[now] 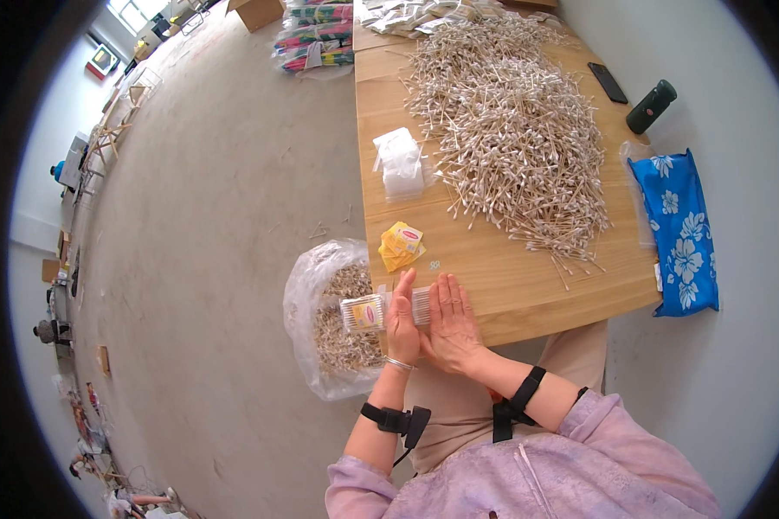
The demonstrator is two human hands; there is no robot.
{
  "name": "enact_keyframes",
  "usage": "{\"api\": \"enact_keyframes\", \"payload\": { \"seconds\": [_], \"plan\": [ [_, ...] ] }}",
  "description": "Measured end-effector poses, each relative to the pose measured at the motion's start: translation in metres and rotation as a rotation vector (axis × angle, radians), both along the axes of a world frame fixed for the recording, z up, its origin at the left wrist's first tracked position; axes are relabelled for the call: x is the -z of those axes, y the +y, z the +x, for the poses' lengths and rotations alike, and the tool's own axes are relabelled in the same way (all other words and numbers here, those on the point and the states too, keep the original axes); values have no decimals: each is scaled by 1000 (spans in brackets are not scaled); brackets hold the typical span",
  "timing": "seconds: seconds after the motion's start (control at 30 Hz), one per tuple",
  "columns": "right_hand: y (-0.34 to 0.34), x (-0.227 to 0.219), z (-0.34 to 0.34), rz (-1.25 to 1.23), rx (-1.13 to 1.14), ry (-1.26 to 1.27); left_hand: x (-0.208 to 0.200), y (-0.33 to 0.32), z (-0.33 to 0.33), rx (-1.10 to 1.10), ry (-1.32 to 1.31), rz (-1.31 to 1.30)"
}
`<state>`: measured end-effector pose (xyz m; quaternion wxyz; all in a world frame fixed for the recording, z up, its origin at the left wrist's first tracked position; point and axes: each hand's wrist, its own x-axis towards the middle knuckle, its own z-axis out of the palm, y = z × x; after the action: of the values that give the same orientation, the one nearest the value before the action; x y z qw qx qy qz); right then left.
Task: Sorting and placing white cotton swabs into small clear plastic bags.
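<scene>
At the table's near left corner my left hand (402,318) stands on its edge, fingers stretched out, pressing across a clear packet of cotton swabs (363,314). The packet's end with a yellow card inside sticks out left of that hand, past the table edge. More swabs in clear plastic show between my hands. My right hand (453,322) lies flat beside the left one, its fingertips on the wood and its thumb side close to the packet. Just beyond my hands are a small stack of yellow cards (401,246) and a few tiny rings (434,265).
A big heap of loose cotton swabs (519,130) covers much of the table (537,298). Clear plastic bags (400,163) lie at the left edge. Along the right are a phone (608,82), a dark bottle (652,106) and a blue flowered pack (684,233). A swab-filled bag (307,359) stands below left.
</scene>
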<state>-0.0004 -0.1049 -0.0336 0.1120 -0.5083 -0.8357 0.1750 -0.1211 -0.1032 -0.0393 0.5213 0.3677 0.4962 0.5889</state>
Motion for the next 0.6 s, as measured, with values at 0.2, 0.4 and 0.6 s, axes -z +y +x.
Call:
{"api": "enact_keyframes", "payload": {
  "seconds": [0.2, 0.4, 0.6],
  "plan": [
    [-2, 0, -6, 41, 24, -8, -8, -1, 2, 4, 233, 51],
    [-6, 3, -6, 19, -24, -52, -18, -2, -1, 1, 484, 110],
    [-4, -3, -8, 2, -11, -9, -19, -7, -45, -129, 889, 185]
  ]
}}
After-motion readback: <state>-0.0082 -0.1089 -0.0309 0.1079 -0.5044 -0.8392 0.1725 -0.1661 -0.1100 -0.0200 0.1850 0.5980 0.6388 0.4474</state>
